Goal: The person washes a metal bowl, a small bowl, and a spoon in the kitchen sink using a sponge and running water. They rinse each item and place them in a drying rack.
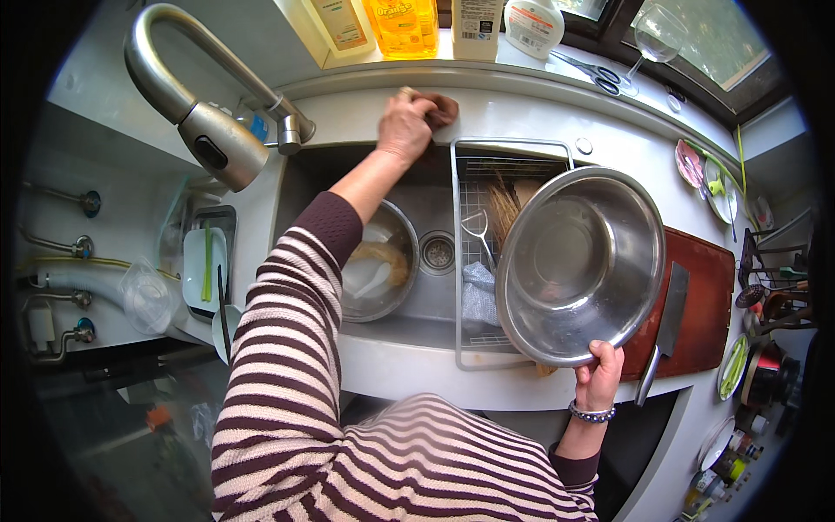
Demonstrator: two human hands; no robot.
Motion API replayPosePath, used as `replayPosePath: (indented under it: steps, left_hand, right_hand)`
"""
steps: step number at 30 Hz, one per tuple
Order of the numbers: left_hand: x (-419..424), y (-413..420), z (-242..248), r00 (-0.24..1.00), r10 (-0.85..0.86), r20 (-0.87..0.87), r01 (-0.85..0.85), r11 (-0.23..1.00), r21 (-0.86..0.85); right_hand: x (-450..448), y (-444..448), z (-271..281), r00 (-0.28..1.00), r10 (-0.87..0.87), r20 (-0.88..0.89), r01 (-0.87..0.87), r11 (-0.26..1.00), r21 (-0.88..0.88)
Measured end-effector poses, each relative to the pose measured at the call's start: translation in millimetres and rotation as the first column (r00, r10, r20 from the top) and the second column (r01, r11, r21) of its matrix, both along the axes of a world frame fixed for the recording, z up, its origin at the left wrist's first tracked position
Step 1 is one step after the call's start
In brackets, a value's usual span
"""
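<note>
A brown cloth (445, 111) is bunched in my left hand (403, 127) on the white ledge behind the sink. My right hand (601, 373), with a beaded bracelet at the wrist, grips the near rim of a large stainless steel basin (567, 241). That basin is tilted over the wire drain basket (460, 261) and covers part of it. Below my left forearm, a second steel bowl (408, 251) sits in the sink (424, 310) with a white utensil and something tan inside. My sleeve hides part of that bowl.
A gooseneck faucet (222, 143) arches over the left side. In the basket are a peeler (479, 225), a straw brush (501, 202) and a silvery scrubbing cloth (479, 293). A cleaver (672, 313) rests on the red-brown cutting board (711, 293). Bottles, scissors (590, 72) and a wine glass (655, 36) line the windowsill.
</note>
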State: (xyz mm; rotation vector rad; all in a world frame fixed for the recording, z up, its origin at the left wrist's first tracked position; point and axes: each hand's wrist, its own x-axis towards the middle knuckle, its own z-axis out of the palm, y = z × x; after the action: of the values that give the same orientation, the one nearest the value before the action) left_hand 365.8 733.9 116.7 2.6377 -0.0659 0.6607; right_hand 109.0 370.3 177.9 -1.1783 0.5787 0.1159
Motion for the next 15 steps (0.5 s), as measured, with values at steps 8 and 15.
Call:
replayPosePath:
  steps: [8,15]
  left_hand:
    - [5,89,-15,0.899,0.438,-0.009,-0.424,0.875,0.233]
    - [-45,5,11,0.993,0.023,0.113,-0.037,0.992,0.122]
  right_hand:
    - [1,-11,1,0.999,-0.044,0.015,0.044,0.999,-0.004]
    - [-13,-34,8,0.987,-0.157,0.017,0.157,0.986,-0.052]
